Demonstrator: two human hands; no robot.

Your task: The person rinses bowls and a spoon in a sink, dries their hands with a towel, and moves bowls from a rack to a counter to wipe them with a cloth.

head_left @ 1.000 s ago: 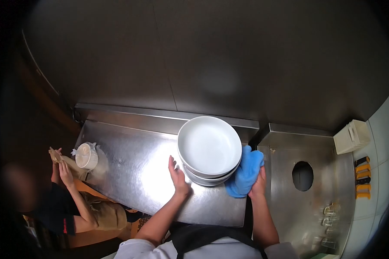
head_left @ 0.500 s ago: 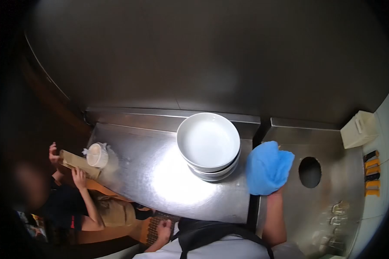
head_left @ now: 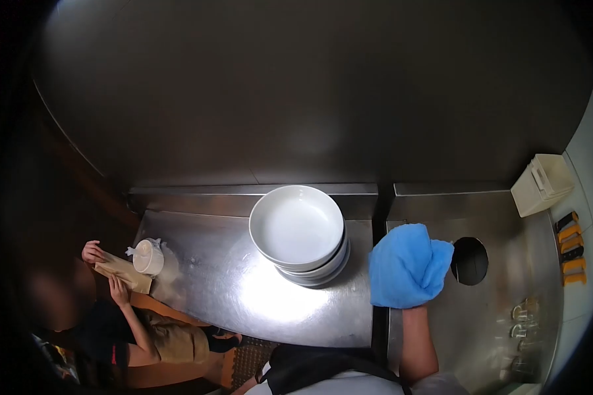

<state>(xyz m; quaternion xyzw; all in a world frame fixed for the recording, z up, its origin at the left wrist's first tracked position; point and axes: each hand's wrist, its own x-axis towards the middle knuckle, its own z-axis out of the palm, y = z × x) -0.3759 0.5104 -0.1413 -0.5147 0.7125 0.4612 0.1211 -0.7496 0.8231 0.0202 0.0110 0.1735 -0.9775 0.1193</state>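
A blue cloth (head_left: pixel 407 266) is bunched over my right hand (head_left: pixel 414 311), hiding the fingers; only the heel of the hand and wrist show below it. It hangs above the gap between two steel counters. Just left of it, a stack of white bowls (head_left: pixel 296 225) stands on the left steel counter (head_left: pixel 211 263), its top bowl facing up. My left hand is out of sight; a bit of that arm shows at the bottom edge beside my black apron (head_left: pixel 329 362).
At far left a co-worker holds brown paper packaging (head_left: pixel 126 273) beside a white lidded tub (head_left: pixel 148 257). The right counter (head_left: pixel 435 336) has a round hole (head_left: pixel 470 261) and several glasses (head_left: pixel 524 319). A cream plastic container (head_left: pixel 540 184) and orange-and-black handles (head_left: pixel 571 250) line the right wall.
My left hand has dropped out of view at the bottom. The cloth on my right hand has shifted closer to the hole. The view has moved slightly; the bowls stay stacked.
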